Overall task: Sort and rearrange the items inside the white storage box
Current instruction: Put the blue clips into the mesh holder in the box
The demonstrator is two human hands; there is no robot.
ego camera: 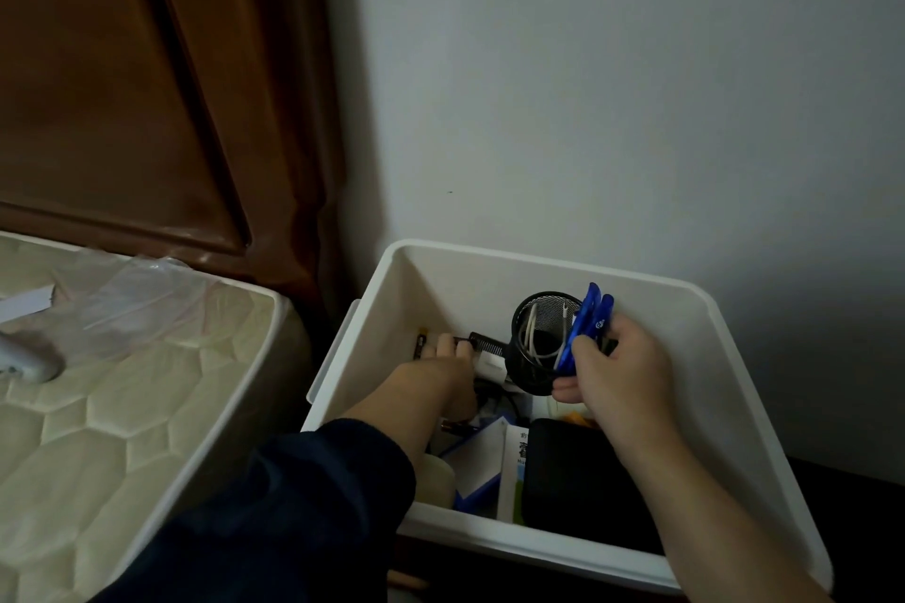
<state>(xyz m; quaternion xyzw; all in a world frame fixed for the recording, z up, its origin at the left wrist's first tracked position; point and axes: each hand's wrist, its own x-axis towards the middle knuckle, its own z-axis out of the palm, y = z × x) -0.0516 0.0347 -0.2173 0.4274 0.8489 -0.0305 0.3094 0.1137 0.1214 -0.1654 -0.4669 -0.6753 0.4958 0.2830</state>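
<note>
- Two hands work inside the white storage box, which stands by the wall beside a mattress.
- Right hand grips a bunch of blue pens at the mesh pen cup.
- Left hand pinches a black comb near the box's far wall.
- Likely step: gathering the pens; next, lower them tip-down into the cup.

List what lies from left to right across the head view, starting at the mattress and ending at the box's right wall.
Mattress → left hand on the black comb → black mesh pen cup → blue pens held by the right hand → right wall of the white storage box.
</note>
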